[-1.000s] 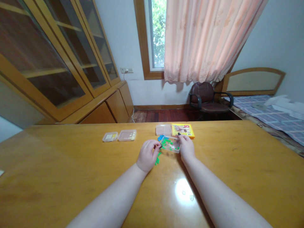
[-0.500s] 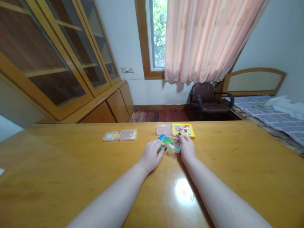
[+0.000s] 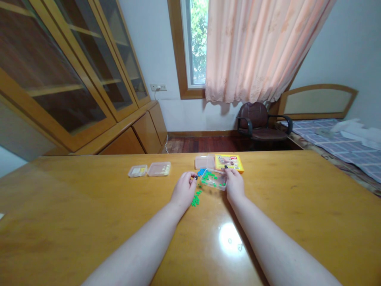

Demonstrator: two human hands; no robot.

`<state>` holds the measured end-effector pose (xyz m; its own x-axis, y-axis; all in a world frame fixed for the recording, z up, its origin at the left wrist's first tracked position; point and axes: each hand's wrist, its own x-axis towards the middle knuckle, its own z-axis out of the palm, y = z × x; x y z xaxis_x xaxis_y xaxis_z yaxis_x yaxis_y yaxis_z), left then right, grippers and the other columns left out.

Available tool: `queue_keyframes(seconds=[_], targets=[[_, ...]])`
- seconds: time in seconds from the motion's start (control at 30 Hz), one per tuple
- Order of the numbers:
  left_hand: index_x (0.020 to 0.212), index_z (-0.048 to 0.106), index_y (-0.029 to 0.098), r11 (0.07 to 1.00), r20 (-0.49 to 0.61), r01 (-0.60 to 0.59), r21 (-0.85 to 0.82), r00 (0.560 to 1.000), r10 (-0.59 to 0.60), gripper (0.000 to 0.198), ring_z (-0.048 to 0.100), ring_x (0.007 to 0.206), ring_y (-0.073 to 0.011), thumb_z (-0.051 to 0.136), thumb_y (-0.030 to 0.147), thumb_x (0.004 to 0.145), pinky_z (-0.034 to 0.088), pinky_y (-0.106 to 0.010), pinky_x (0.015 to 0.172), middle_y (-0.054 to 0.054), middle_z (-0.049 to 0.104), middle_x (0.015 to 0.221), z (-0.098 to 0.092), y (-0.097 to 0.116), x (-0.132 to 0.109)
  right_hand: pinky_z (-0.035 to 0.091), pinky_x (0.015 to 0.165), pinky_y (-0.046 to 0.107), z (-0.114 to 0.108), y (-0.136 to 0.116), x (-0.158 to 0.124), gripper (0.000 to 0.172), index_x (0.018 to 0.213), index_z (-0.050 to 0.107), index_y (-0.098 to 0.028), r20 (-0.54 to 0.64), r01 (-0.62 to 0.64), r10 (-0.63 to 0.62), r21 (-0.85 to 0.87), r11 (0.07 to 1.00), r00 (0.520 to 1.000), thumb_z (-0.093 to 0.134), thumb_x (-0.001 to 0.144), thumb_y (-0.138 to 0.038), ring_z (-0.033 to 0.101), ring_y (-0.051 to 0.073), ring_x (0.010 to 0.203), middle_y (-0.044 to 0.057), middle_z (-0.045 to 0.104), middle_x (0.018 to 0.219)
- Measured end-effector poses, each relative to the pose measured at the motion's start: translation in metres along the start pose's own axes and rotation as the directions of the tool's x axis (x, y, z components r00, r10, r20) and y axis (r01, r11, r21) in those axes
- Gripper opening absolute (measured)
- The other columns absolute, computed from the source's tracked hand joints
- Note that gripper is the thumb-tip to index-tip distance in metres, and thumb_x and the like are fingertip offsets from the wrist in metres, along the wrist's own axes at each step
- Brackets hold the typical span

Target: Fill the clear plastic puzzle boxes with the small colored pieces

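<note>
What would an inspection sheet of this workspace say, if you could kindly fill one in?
Surface: wooden table, glossy, reflecting light.
Working things: clear tub with green pieces inside; loose green pieces on the table; blue pieces by the tub's far left corner.
Clutter: yellow box and clear tray beyond the tub; two shallow boxes further left.
Hands: right hand grips the tub's right end; left hand is near the blue pieces, fingers bent, any hold unclear.
Cables: white cord at the wall socket.
Surroundings: cabinet, window, curtain, chair, bed.
</note>
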<state>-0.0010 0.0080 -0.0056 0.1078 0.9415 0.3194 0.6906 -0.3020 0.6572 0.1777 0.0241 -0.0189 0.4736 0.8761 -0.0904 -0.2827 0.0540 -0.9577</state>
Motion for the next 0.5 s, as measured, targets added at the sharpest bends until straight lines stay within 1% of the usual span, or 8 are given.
queue_keyframes(seconds=[0.07,0.13,0.2,0.27,0.33,0.4,0.5], targets=[[0.092,0.056,0.019,0.997,0.049,-0.04,0.072,0.998,0.036,0.017,0.053,0.081,-0.0157,0.043,0.018,0.081,0.043,-0.03,0.077,-0.003,0.058,0.09,-0.0001,0.0007,-0.0008,0.036,0.051,0.023,-0.0004,0.0005,0.0012,0.021,0.058,0.056,-0.017,-0.015,0.009,-0.009,0.003,1.0,1.0,0.061,0.061,-0.038,0.045,0.011,0.05,-0.004,0.052,0.049],[0.094,0.058,0.02,0.98,0.123,-0.114,0.163,0.988,0.095,0.019,0.052,0.089,-0.018,0.044,0.018,0.081,0.041,-0.032,0.082,-0.004,0.06,0.094,0.0002,0.0028,-0.0026,0.037,0.052,0.023,-0.0007,0.0013,0.0024,0.021,0.06,0.058,-0.016,-0.038,0.016,-0.016,0.007,1.0,0.999,0.061,0.061,-0.037,0.047,0.011,0.051,-0.003,0.054,0.052],[0.095,0.059,0.021,0.952,0.208,-0.189,0.242,0.968,0.139,0.019,0.051,0.093,-0.019,0.045,0.019,0.082,0.039,-0.033,0.084,-0.004,0.061,0.095,0.0009,0.0052,-0.0048,0.039,0.053,0.024,-0.0006,0.0017,0.003,0.021,0.064,0.059,-0.016,-0.063,0.004,-0.001,0.05,0.999,0.998,0.061,0.06,-0.037,0.05,0.012,0.054,-0.002,0.057,0.055],[0.095,0.06,0.023,0.927,0.271,-0.23,0.295,0.951,0.15,0.019,0.051,0.094,-0.019,0.045,0.022,0.083,0.038,-0.033,0.084,-0.003,0.061,0.095,0.0016,0.007,-0.0067,0.042,0.055,0.025,-0.0001,0.0013,0.0028,0.021,0.067,0.06,-0.016,-0.082,-0.02,0.03,0.119,0.993,0.996,0.061,0.06,-0.036,0.054,0.013,0.056,-0.001,0.061,0.059],[0.095,0.061,0.024,0.913,0.301,-0.235,0.334,0.944,0.133,0.019,0.051,0.094,-0.0191,0.046,0.024,0.084,0.038,-0.033,0.084,-0.003,0.061,0.094,0.0017,0.0076,-0.0072,0.043,0.055,0.025,0.0007,0.0003,0.0021,0.019,0.067,0.059,-0.016,-0.094,-0.029,0.046,0.173,0.984,0.995,0.061,0.06,-0.034,0.056,0.014,0.057,0.0,0.062,0.061],[0.094,0.061,0.025,0.908,0.309,-0.212,0.362,0.946,0.098,0.017,0.051,0.093,-0.0189,0.048,0.024,0.083,0.038,-0.032,0.082,-0.003,0.061,0.093,0.0009,0.0073,-0.0064,0.044,0.055,0.025,0.0013,-0.001,0.0013,0.017,0.068,0.059,-0.016,-0.099,-0.023,0.044,0.198,0.98,0.994,0.061,0.06,-0.032,0.057,0.014,0.057,0.0,0.063,0.062],[0.087,0.061,0.024,0.905,0.314,-0.172,0.389,0.948,0.045,0.011,0.052,0.088,-0.018,0.051,0.024,0.081,0.038,-0.03,0.078,-0.002,0.061,0.088,-0.001,0.0063,-0.0042,0.045,0.056,0.026,0.0016,-0.0017,0.0008,0.017,0.069,0.059,-0.016,-0.1,-0.026,0.049,0.214,0.977,0.994,0.061,0.059,-0.03,0.057,0.014,0.058,0.0,0.063,0.064]])
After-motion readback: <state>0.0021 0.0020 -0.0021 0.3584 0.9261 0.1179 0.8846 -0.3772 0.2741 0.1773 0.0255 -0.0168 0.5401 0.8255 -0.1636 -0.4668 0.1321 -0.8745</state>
